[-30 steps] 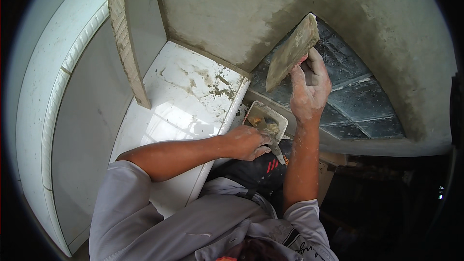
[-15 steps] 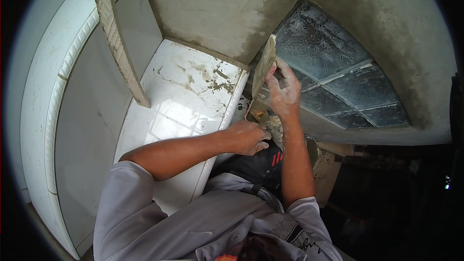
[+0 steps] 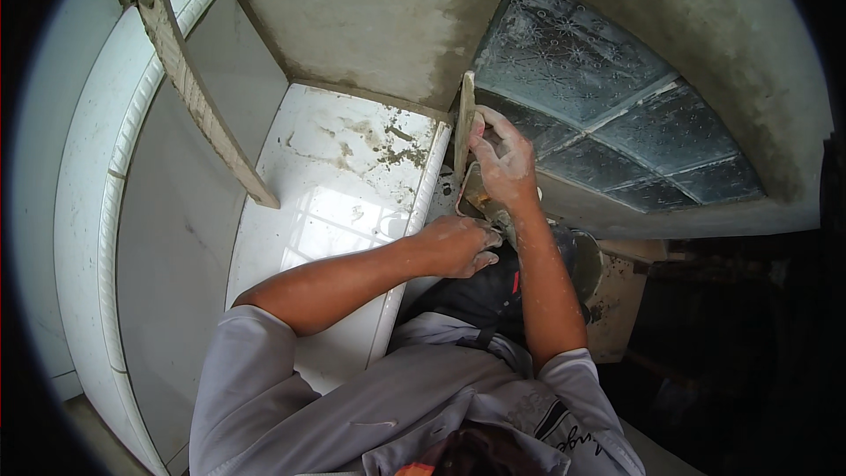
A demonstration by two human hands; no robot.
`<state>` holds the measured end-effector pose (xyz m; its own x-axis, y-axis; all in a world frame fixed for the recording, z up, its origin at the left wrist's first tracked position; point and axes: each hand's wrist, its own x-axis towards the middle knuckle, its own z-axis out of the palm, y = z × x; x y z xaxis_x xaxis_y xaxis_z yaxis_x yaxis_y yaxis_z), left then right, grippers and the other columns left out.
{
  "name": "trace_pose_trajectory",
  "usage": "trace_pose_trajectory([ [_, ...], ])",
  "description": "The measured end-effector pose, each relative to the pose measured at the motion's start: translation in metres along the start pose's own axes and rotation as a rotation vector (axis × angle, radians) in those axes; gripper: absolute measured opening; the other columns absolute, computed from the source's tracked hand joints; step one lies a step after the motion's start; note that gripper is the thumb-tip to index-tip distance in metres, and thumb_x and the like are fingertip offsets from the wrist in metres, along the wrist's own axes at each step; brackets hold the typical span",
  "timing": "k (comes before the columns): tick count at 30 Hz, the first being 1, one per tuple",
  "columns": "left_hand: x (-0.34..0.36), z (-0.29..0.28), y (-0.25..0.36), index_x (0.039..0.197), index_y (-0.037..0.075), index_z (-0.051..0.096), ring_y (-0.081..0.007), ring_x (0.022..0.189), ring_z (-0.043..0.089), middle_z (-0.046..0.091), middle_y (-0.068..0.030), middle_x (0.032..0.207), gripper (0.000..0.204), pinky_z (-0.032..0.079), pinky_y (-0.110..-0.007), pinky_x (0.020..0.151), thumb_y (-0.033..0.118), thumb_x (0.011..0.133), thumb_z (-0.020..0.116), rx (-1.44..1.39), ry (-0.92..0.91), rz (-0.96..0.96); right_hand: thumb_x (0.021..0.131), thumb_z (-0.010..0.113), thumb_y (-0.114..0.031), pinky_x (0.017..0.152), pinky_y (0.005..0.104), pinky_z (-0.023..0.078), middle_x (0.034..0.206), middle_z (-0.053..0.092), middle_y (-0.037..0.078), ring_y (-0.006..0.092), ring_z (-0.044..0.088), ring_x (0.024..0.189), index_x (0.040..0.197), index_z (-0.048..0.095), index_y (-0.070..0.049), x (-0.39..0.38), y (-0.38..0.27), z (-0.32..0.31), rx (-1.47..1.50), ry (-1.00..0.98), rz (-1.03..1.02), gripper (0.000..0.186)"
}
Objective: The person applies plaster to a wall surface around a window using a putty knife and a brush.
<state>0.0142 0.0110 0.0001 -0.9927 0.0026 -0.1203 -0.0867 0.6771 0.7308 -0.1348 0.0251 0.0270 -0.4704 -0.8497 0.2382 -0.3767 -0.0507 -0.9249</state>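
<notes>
My right hand (image 3: 504, 157) grips a narrow slab like a cut strip of tile (image 3: 464, 128), pinched between thumb and fingers. The slab stands upright and is seen almost edge-on, beside the far end of the white tiled ledge (image 3: 352, 145) and the patterned glass-block window (image 3: 582, 62). Nearer to me, my left hand (image 3: 456, 245) is closed, its knuckles up and its fingers curled toward the right forearm. Whatever it holds is mostly hidden. Just beyond it sits a thin-rimmed, mortar-smeared thing (image 3: 474, 197) whose kind is unclear.
Crumbs of mortar (image 3: 401, 152) dot the ledge's far end. A rough wooden batten (image 3: 189, 75) slants down to the ledge at the left, in front of the curved white trim (image 3: 110, 211). Right of my right forearm stands a dark bucket (image 3: 583, 264).
My right hand has turned the slab from a tilted, broad-faced position to nearly edge-on and upright, moving slightly left. My left hand stays closed in about the same place. The whole view has shifted a little.
</notes>
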Motion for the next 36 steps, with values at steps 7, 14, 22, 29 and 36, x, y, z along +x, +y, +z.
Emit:
trace_pose_trajectory([
  [7, -0.002, -0.004, 0.003, 0.112, 0.002, 0.064, -0.0426, 0.098, 0.065, 0.066, -0.0224, 0.109, 0.036, 0.052, -0.049, 0.087, 0.033, 0.093, 0.065, 0.017, -0.021, -0.026, 0.088, 0.063, 0.0, 0.091, 0.0332, 0.049, 0.113, 0.066, 0.016, 0.0234, 0.064, 0.102, 0.124, 0.062, 0.001, -0.028, 0.005, -0.029, -0.275, 0.117, -0.207, 0.036],
  [14, 0.001, 0.003, -0.002, 0.116, 0.003, 0.064, -0.0433, 0.098, 0.065, 0.067, -0.0221, 0.108, 0.039, 0.052, -0.049, 0.088, 0.034, 0.093, 0.065, 0.026, -0.06, -0.068, 0.075, 0.064, 0.006, 0.081, 0.0447, 0.048, 0.103, 0.062, 0.017, 0.036, 0.057, 0.091, 0.125, 0.062, -0.002, -0.01, 0.006, -0.028, -0.705, 0.269, -0.511, 0.051],
  [22, 0.001, 0.001, 0.002, 0.12, 0.004, 0.065, -0.0426, 0.106, 0.063, 0.067, -0.0229, 0.116, 0.039, 0.052, -0.048, 0.091, 0.032, 0.093, 0.065, 0.029, -0.134, -0.15, 0.074, 0.068, -0.005, 0.084, 0.0447, 0.045, 0.103, 0.057, 0.012, 0.0324, 0.054, 0.098, 0.123, 0.065, -0.009, -0.026, 0.012, -0.031, -0.859, 0.147, -0.423, 0.049],
  [29, 0.002, 0.004, 0.004, 0.114, 0.002, 0.066, -0.0389, 0.095, 0.068, 0.069, -0.0233, 0.1, 0.034, 0.053, -0.045, 0.085, 0.025, 0.09, 0.071, -0.118, 0.186, -0.083, 0.079, 0.062, -0.004, 0.09, 0.0375, 0.049, 0.107, 0.061, 0.017, 0.0327, 0.061, 0.096, 0.132, 0.059, -0.003, -0.061, 0.027, -0.047, -0.273, 0.052, 0.068, 0.054],
  [36, 0.006, -0.005, 0.034, 0.11, 0.001, 0.057, -0.0098, 0.085, 0.056, 0.061, -0.005, 0.09, 0.03, 0.046, -0.026, 0.083, 0.02, 0.093, 0.072, -0.572, 0.493, -0.347, 0.085, 0.06, 0.0, 0.088, 0.0265, 0.05, 0.118, 0.066, 0.01, 0.0122, 0.062, 0.103, 0.136, 0.055, -0.001, -0.11, 0.03, -0.059, 0.297, 0.246, 0.172, 0.051],
])
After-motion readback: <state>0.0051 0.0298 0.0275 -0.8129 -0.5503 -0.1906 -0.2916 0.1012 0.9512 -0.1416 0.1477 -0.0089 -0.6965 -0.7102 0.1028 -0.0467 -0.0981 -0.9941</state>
